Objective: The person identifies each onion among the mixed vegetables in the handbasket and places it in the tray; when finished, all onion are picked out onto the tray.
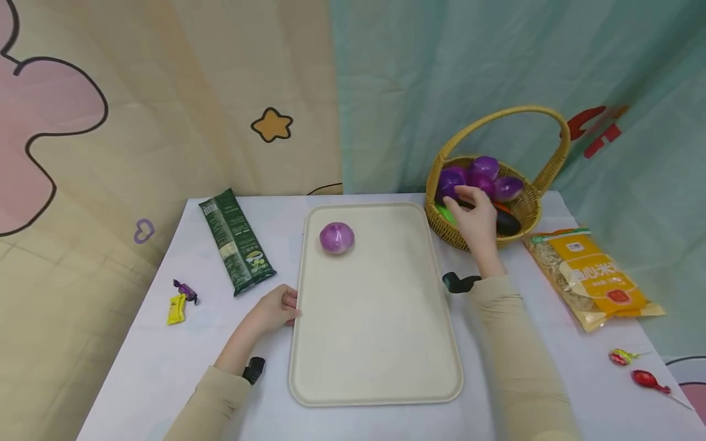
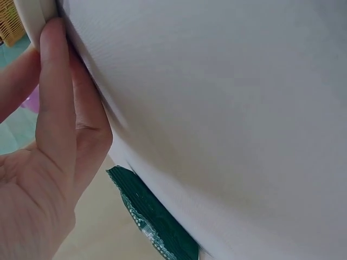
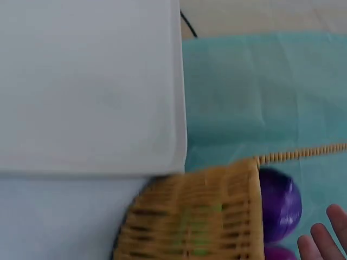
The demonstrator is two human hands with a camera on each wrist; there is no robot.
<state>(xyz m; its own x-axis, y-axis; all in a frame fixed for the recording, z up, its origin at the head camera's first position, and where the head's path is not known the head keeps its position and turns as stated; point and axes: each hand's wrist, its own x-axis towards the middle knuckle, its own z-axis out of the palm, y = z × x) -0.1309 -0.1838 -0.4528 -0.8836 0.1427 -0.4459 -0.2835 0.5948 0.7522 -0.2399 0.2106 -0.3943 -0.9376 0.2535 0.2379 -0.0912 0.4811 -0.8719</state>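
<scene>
because the tray (image 1: 375,306) lies lengthwise near the middle of the table (image 1: 146,364), i can reach it from both sides, which i take to be why it sits there. my left grip (image 1: 276,308) pinches its left rim between thumb and fingers, plainest in the left wrist view; i judge that this keeps the tray from sliding. one purple onion (image 1: 337,237) rests at the far left of the tray, so most of the surface nearer me lies bare.

while that side anchors, my right grip (image 1: 478,222) hangs over the near left part of the wicker basket (image 1: 451,234), released as far as i can see, thumb and forefinger parted with nothing between them. the basket stands just beside the tray's far right corner, probably so the reach across stays short; its handle (image 1: 502,113) arches behind my fingers, out of their way. purple vegetables (image 1: 485,166) are heaped at the back, and a long dark eggplant (image 1: 507,222) lies in front.

the green packet (image 1: 237,242) on the left and the yellow bag (image 1: 601,275) on the right lie off the tray, which seems to leave it free for work.
</scene>
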